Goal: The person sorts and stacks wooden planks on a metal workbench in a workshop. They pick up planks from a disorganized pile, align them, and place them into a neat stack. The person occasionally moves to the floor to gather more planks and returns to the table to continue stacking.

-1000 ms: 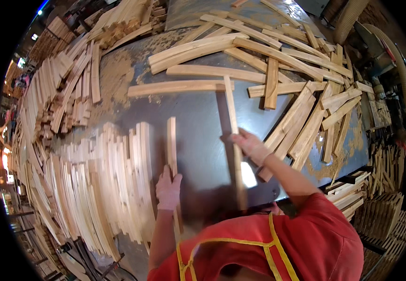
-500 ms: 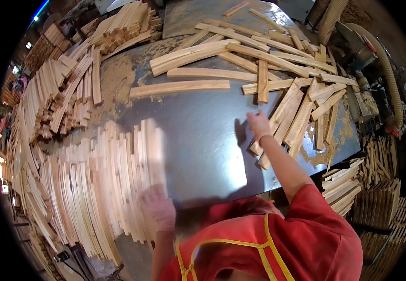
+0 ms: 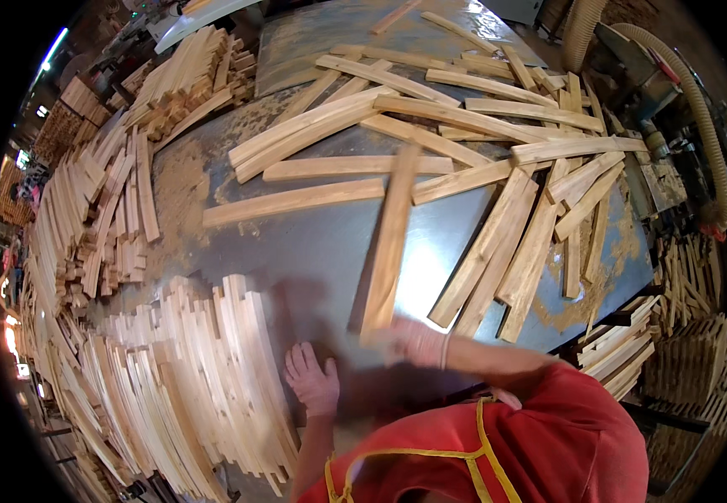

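My right hand (image 3: 419,342), smeared by motion, grips the near end of a wooden strip (image 3: 391,239). The strip points away from me across the metal tabletop (image 3: 321,251), its far end by the loose pieces. To the left, my left hand (image 3: 311,381) is open, fingers spread, apparently resting on the tabletop. It holds nothing and lies just right of a row of pale wooden strips (image 3: 238,369) laid side by side. Several loose wooden strips (image 3: 489,251) lie crossed over each other at the right and far side.
Stacked strips (image 3: 183,80) stand at the far left, with more piled (image 3: 87,226) below them. Sawdust (image 3: 179,184) covers parts of the tabletop. A ribbed hose (image 3: 699,126) hangs by machinery at the right. Below the table's right edge are more wood stacks (image 3: 623,344).
My right hand has drawn a strip from the far pile toward me. My left hand has shifted slightly right, off the edge of the pale row. The view has shifted a little.
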Available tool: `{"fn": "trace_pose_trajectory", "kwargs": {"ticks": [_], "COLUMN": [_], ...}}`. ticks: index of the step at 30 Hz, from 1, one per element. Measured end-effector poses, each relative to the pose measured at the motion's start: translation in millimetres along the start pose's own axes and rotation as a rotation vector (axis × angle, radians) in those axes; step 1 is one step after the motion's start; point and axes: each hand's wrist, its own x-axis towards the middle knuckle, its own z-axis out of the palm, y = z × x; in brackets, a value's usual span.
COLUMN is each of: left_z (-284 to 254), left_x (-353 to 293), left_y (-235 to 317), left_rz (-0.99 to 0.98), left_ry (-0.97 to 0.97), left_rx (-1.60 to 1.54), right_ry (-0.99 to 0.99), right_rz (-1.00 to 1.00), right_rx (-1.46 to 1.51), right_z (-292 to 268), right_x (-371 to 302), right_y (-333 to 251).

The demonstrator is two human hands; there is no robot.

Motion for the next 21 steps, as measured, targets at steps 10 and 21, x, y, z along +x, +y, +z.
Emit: {"fn": "trace_pose_trajectory", "kwargs": {"ticks": [10,21], "left_z": [6,-5], "left_x": [5,3], "left_y": [2,5], "left_rz": [0.028,-0.002], "left_ry": [0.013,-0.028], "left_rx": [0.081,0.010], "right_ry": [0.435,0.444], "right_rz": [-0.801,0.269], "right_rx": [-0.718,-2.134], "right_z": [-97,-154], "right_x": [36,-41], "right_y": [-285,-321]}}
